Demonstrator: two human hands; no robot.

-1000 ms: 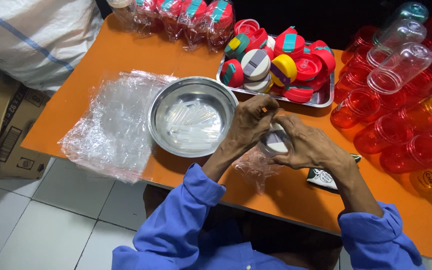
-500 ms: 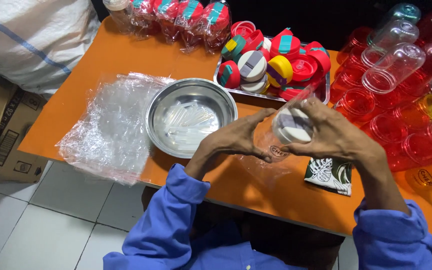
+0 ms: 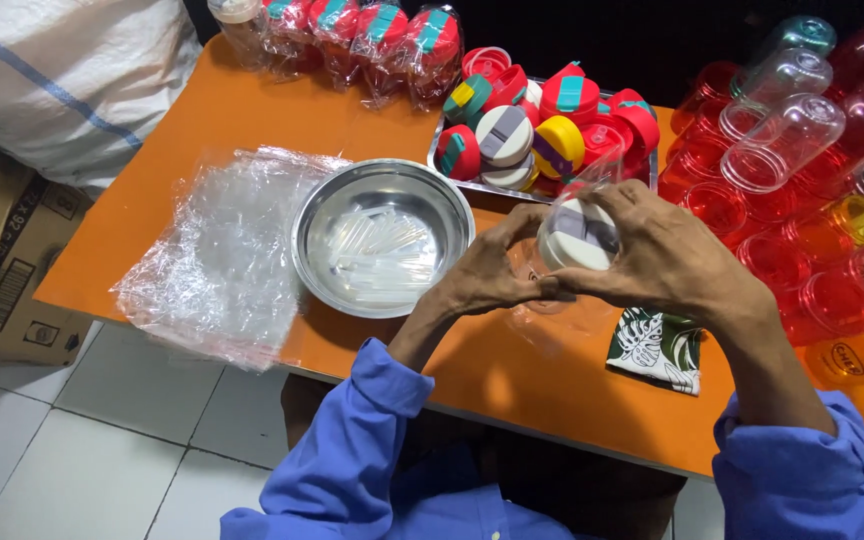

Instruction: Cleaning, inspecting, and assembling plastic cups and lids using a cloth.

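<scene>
Both hands meet above the near middle of the orange bench (image 3: 252, 120). The left hand (image 3: 487, 275) pinches the clear plastic wrap at the bottle's lower side, while the right hand (image 3: 667, 255) is clamped around a clear bottle with a white lid (image 3: 577, 235). To do this well, keep the film taut and the lid facing up. A leaf-print cloth (image 3: 657, 345) lies at 5 o'clock near the bench edge. The steel bowl of clear tubes (image 3: 382, 250) sits at 9 o'clock. The lid tray (image 3: 542, 135) at 12 and the red cups (image 3: 782, 230) at 2 o'clock crowd the far side.

Cups (image 3: 857, 250) cut off (right edge); bottle (image 3: 552, 300) blurred
</scene>
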